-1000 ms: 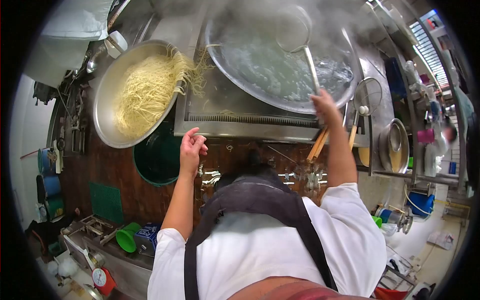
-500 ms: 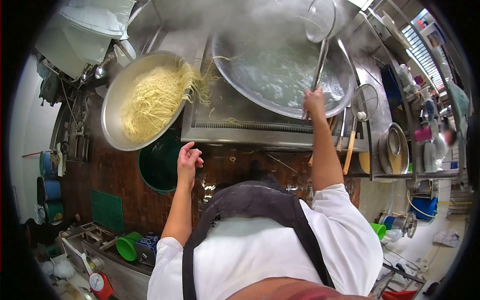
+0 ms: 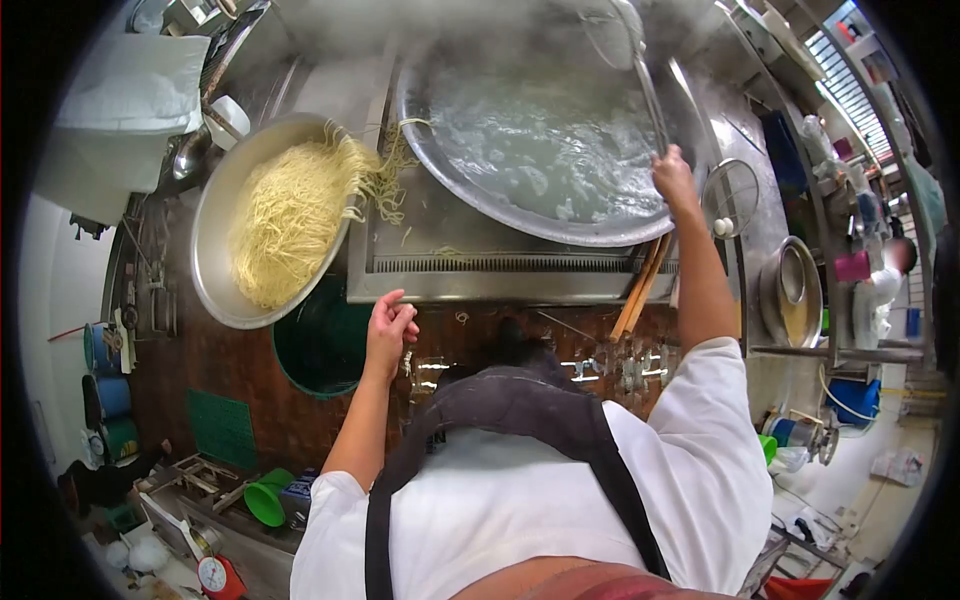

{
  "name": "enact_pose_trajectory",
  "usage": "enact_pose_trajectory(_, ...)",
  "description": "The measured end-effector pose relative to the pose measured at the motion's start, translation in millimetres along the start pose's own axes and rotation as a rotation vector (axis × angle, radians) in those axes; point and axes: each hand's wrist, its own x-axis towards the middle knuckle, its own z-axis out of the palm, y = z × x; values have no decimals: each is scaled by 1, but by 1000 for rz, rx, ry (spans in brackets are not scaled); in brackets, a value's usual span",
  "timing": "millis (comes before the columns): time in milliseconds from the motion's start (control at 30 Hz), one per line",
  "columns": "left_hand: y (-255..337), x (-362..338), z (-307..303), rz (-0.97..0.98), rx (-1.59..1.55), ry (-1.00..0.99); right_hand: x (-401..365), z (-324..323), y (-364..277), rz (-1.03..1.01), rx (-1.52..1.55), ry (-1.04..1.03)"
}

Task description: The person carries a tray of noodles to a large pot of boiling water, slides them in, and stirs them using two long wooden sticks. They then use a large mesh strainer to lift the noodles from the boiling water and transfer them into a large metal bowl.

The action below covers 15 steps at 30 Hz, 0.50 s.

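Observation:
My right hand (image 3: pixel 675 182) is closed around the metal handle of a long-handled mesh strainer (image 3: pixel 652 105). The strainer's mesh head is over the far right side of a large wok (image 3: pixel 560 238), half lost in steam. Cloudy water bubbles in the wok. My left hand (image 3: pixel 390 328) hangs in front of the stove, fingers loosely bent and apart, holding nothing. To its upper left, a wide metal bowl (image 3: pixel 205 265) sits tilted, heaped with yellow noodles (image 3: pixel 290 215). Some noodles spill over the bowl's right rim onto the steel stovetop (image 3: pixel 400 240).
Two long wooden sticks (image 3: pixel 640 290) stick out over the stove's front edge. Right of the wok lie a second strainer (image 3: pixel 730 195) and nested metal bowls (image 3: pixel 790 300). A dark green tub (image 3: pixel 320 345) stands below the noodle bowl. Far right, a person (image 3: pixel 885 280) stands in the background.
My right hand and the strainer handle have shifted right along the wok's edge, with the handle now leaning the other way. My left hand remains empty. The whole view has turned slightly.

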Motion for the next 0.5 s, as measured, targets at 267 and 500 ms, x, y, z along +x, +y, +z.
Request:
enact_pose_trajectory(267,4,25,33,-52,-80,128,78,29,86,261,-178,-230)
enact_pose_trajectory(500,8,33,48,-78,-71,203,207,161,87,71,-277,-556)
